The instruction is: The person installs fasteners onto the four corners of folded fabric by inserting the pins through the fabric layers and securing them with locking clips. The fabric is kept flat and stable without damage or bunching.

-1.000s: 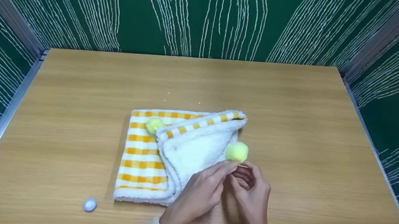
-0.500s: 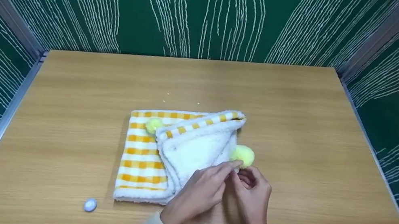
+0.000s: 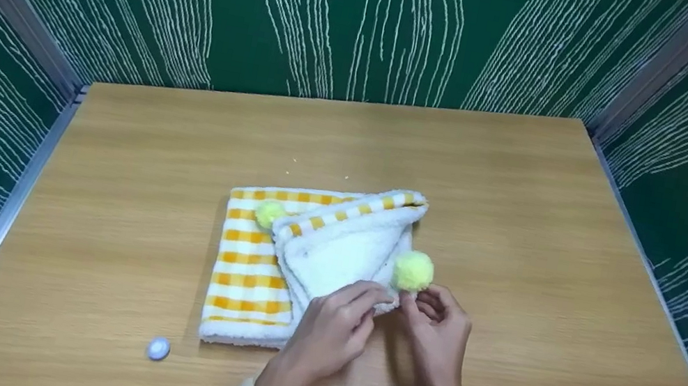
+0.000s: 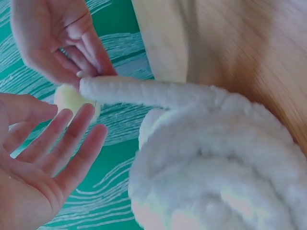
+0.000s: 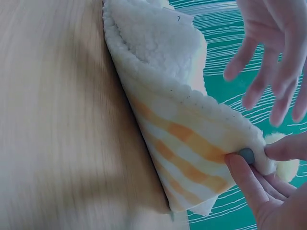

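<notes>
A yellow-and-white checked cloth (image 3: pixel 251 279) with white fleece lining lies folded on the table. At its right corner sits a fluffy pale-yellow pompom (image 3: pixel 413 271). My right hand (image 3: pixel 439 330) pinches the cloth's edge just below this pompom. In the right wrist view, a small grey round piece (image 5: pixel 246 155) shows against the checked side, right at the thumb tip. My left hand (image 4: pixel 45 167) is off the cloth, its fingers spread and slightly bent, with nothing held. Part of the pompom hides behind the left fingers in the left wrist view.
Another yellow pompom (image 3: pixel 270 214) lies at the cloth's upper left, beside the turned-over fold. A small pale-blue round object (image 3: pixel 158 348) rests on the wooden table (image 3: pixel 124 197) at the front left. Green walls with white lines (image 3: pixel 408 27) enclose the table's back and sides.
My left hand has let go of the corner and drawn back toward the lower left, its fingers parting. The pompom shifted right, then slightly back, while my right hand kept its pinch.
</notes>
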A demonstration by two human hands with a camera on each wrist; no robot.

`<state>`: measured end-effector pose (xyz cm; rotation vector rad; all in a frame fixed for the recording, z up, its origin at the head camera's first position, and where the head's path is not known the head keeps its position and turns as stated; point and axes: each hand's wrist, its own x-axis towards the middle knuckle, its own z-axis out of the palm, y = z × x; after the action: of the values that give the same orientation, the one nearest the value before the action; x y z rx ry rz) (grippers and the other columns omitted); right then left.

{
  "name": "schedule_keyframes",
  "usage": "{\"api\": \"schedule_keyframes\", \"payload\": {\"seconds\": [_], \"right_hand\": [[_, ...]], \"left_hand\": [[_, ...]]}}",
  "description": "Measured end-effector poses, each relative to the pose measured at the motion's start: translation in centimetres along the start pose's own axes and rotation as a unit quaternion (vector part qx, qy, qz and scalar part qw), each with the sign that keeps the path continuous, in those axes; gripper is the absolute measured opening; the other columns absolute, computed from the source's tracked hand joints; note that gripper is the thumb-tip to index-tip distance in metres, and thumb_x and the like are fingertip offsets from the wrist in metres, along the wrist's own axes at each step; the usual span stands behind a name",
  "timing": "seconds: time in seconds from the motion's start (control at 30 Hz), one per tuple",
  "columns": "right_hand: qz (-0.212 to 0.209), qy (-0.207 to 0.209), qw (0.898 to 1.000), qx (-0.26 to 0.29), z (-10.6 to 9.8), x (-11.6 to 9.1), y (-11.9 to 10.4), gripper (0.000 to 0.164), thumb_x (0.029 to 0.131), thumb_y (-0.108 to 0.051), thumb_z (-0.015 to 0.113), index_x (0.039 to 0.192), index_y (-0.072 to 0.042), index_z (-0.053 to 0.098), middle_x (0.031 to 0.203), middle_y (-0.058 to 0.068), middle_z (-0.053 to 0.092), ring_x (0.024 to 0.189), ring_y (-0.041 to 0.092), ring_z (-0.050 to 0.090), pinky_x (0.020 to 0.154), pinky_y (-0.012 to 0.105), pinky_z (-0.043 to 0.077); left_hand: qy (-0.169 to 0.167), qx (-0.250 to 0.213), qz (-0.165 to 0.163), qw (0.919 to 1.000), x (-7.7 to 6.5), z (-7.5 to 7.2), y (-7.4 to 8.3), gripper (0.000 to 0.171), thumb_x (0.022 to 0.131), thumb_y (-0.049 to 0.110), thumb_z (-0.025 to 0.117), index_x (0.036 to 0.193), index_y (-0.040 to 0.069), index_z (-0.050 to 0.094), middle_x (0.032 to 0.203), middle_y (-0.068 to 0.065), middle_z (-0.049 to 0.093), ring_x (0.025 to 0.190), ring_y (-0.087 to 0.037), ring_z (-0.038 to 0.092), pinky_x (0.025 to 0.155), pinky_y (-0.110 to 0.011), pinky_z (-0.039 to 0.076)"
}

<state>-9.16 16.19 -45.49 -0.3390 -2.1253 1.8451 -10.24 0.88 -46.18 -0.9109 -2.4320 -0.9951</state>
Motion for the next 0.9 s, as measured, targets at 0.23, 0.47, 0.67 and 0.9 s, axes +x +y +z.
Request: {"api": "schedule_keyframes", "payload": {"seconds": [0.23, 0.47, 0.67, 0.9], "right_hand": [[0.021, 0.020, 1.000, 0.002, 0.1, 0.4, 1.5, 0.020, 0.080, 0.003, 0.069, 0.097, 0.012, 0.063, 0.089, 0.022, 0.066, 0.078, 0.012, 0.066, 0.071, 0.019, 0.054], [0.024, 0.029, 0.999, 0.004, 0.3, 0.6, 2.5, 0.020, 0.079, 0.000, 0.071, 0.096, 0.009, 0.064, 0.090, 0.020, 0.066, 0.078, 0.013, 0.066, 0.072, 0.021, 0.054], [0.023, 0.027, 0.999, 0.009, 0.3, 0.7, 2.7, 0.017, 0.078, 0.004, 0.070, 0.094, 0.008, 0.065, 0.087, 0.019, 0.066, 0.077, 0.015, 0.067, 0.071, 0.024, 0.055], [0.009, 0.017, 0.999, 0.034, 0.2, 0.7, 2.7, 0.017, 0.079, 0.006, 0.069, 0.094, 0.010, 0.064, 0.088, 0.021, 0.066, 0.078, 0.016, 0.068, 0.070, 0.027, 0.056]], "left_hand": [[0.007, 0.008, -0.031, 0.9995, -1.6, -1.6, -0.7, 0.023, 0.081, -0.002, 0.060, 0.095, 0.013, 0.070, 0.100, 0.004, 0.065, 0.085, -0.008, 0.062, 0.065, -0.018, 0.051], [0.023, 0.009, -0.084, 0.9962, -3.4, -3.3, -2.2, 0.020, 0.081, -0.003, 0.062, 0.093, 0.011, 0.070, 0.095, 0.003, 0.066, 0.081, -0.008, 0.062, 0.065, -0.018, 0.052], [0.022, 0.014, -0.157, 0.9872, -5.1, -5.2, -3.7, 0.019, 0.082, 0.000, 0.064, 0.096, 0.011, 0.070, 0.098, 0.002, 0.066, 0.092, -0.012, 0.063, 0.075, -0.022, 0.053], [0.042, 0.046, -0.207, 0.9764, -7.2, -6.7, -5.4, 0.023, 0.079, -0.003, 0.066, 0.097, 0.011, 0.070, 0.099, 0.001, 0.066, 0.093, -0.014, 0.063, 0.076, -0.027, 0.054]]}}
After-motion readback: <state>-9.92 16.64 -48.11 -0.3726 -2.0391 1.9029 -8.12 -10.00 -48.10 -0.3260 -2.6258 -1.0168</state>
